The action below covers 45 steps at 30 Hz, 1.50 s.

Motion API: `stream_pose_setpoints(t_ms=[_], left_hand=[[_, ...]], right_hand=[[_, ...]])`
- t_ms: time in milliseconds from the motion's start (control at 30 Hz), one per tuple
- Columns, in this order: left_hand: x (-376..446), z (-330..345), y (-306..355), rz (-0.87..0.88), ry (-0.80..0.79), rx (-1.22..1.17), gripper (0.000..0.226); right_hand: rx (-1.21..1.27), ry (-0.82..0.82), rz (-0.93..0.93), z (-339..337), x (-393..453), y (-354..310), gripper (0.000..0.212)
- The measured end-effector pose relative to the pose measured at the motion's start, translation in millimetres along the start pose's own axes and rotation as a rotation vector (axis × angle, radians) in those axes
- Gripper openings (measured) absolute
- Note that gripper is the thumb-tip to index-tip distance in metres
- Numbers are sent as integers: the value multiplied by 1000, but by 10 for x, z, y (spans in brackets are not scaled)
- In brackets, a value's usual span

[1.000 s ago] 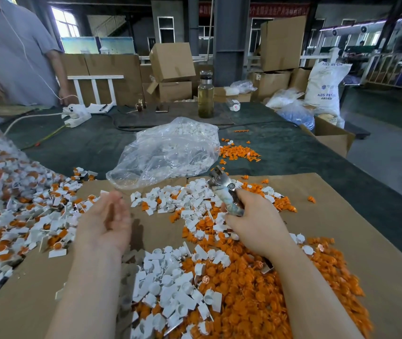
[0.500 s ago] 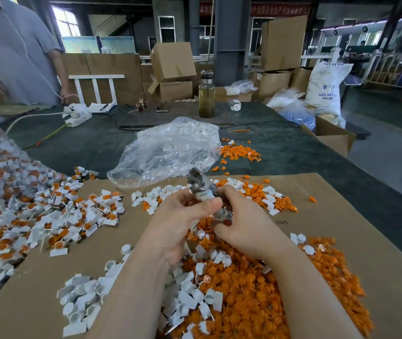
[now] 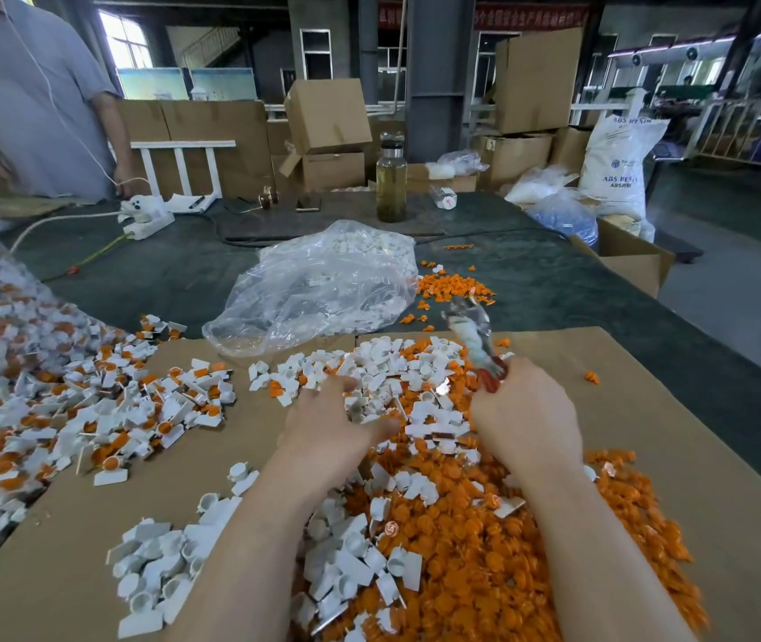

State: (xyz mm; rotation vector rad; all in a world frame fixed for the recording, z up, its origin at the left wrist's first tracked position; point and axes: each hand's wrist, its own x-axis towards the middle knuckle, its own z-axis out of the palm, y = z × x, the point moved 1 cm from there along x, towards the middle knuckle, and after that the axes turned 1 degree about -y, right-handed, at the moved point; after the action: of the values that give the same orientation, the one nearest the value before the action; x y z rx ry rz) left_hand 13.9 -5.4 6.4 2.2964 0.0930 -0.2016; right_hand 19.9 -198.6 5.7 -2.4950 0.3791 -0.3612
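White plastic pieces (image 3: 383,377) lie heaped just in front of the clear bag (image 3: 318,289), the left hand (image 3: 337,424) resting among them, its grip impossible to tell. Right of that bag, the right hand (image 3: 527,419) clenches a blurred red-handled metal tool (image 3: 473,335).

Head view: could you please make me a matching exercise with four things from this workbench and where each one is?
Things:
1. metal tool
2. clear plastic bag
3. glass bottle
4. left hand

Places:
A. standing upright at the far side of the table
B. on the white parts heaped on the cardboard
C. gripped in the right hand
D. lying on the table just beyond the cardboard

Pairs: 1-C, 2-D, 3-A, 4-B.
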Motion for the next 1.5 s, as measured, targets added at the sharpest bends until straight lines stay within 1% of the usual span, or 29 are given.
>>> stream_pose_setpoints(t_ms=[100, 167, 233, 300, 433, 500, 567, 667, 767, 833, 900, 1000, 1100, 1167, 1233, 1300, 1400, 1500], left_hand=[[-22, -9, 1, 7, -78, 152, 95], [-40, -21, -4, 2, -150, 236, 108], [-61, -49, -7, -2, -233, 261, 113], [-73, -67, -6, 18, -329, 291, 116], [-105, -13, 20, 103, -482, 344, 124], [-120, 68, 41, 144, -500, 378, 125], [-120, 143, 56, 167, -476, 389, 123], [-88, 229, 55, 178, -384, 381, 118], [-43, 314, 53, 199, -232, 356, 108], [-17, 365, 46, 227, -118, 347, 99], [7, 392, 32, 244, -37, 329, 92], [38, 394, 8, 221, 45, 306, 89], [51, 343, 9, 201, 120, 306, 87], [44, 300, 29, 239, 151, 307, 86], [29, 263, 60, 320, 172, 213, 76], [3, 242, 93, 397, 198, 109, 56], [-17, 231, 132, 469, 260, 42, 34], [-35, 225, 153, 468, 301, -61, 28]], right_hand=[[-115, -57, 154, -73, 2, 91, 16], [-170, -100, 201, -81, -13, 107, 23], [-205, -141, 229, -76, -22, 109, 24], [-209, -189, 237, -69, -16, 118, 21], [-211, -263, 207, -30, -43, 86, 2], [-216, -286, 160, 18, -60, 56, 12], [-203, -314, 113, 69, -69, 20, 17], [-193, -329, 70, 138, -71, -29, 18], [-172, -310, 39, 189, -68, -56, 20], [-139, -312, 19, 217, -60, -57, 16], [-91, -308, -1, 239, -42, -51, 8], [-7, -279, -36, 238, -28, -50, 19], [147, -267, -68, 201, -31, -64, 22], [225, -274, -91, 176, -40, -80, 25], [283, -284, -100, 152, -55, -104, 28], [380, -298, -93, 138, -70, -122, 30], [512, -344, -87, 114, -92, -160, 31], [566, -382, -91, 111, -107, -184, 32]])
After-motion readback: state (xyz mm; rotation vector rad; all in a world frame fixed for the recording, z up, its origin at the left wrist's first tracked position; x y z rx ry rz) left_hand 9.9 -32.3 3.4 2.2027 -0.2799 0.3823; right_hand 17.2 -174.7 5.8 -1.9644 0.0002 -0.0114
